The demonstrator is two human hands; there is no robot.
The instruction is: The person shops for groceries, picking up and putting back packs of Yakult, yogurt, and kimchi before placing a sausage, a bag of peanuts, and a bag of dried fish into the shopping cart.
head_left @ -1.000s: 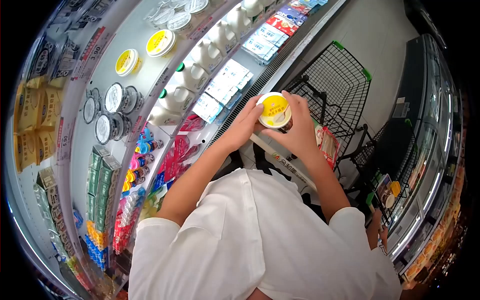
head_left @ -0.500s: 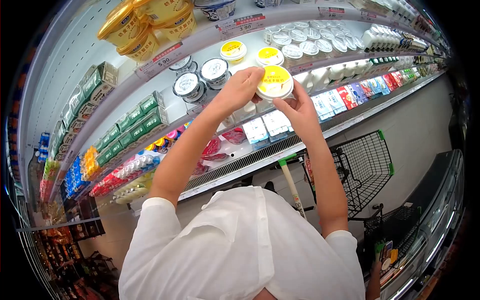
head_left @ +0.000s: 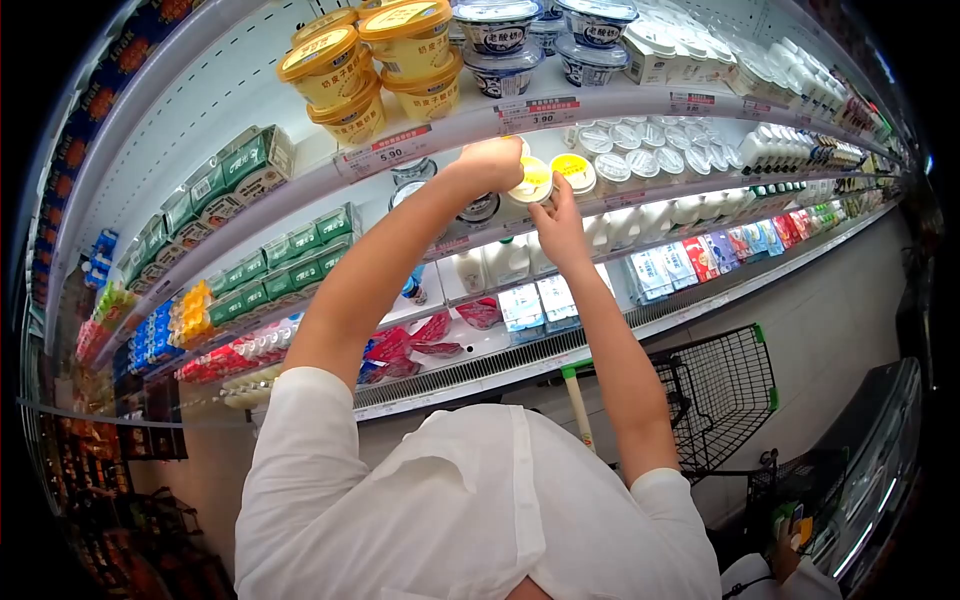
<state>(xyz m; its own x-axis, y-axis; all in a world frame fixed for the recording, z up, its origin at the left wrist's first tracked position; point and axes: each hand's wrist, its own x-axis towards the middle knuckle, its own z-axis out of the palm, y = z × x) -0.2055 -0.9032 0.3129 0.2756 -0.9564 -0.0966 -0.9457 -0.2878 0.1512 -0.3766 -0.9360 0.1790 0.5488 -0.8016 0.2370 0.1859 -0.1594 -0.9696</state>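
Note:
A round yogurt tub [head_left: 531,183] with a white rim and yellow lid is at the front of the middle shelf, between my two hands. My left hand [head_left: 493,165] is closed over its left side, its fingertips mostly hidden. The thumb and fingers of my right hand [head_left: 560,228] are at its lower right edge. Whether the tub rests on the shelf cannot be made out. Right beside it stands a second yellow-lidded yogurt tub [head_left: 573,172], close to my right fingertips. Dark-rimmed cups [head_left: 480,209] are partly hidden under my left forearm.
Stacked yellow tubs [head_left: 409,45] and blue-and-white yogurt bowls [head_left: 497,30] stand on the shelf above, behind a price rail [head_left: 540,115]. White bottles [head_left: 506,259] line the lower shelf. A black wire shopping cart [head_left: 715,395] is at the right. Another person's sleeve [head_left: 808,582] shows at bottom right.
The yogurt tub has moved with both hands away from my body, toward the shelf beside the other yellow-lidded tub. The view has tilted up, showing more of the upper shelf.

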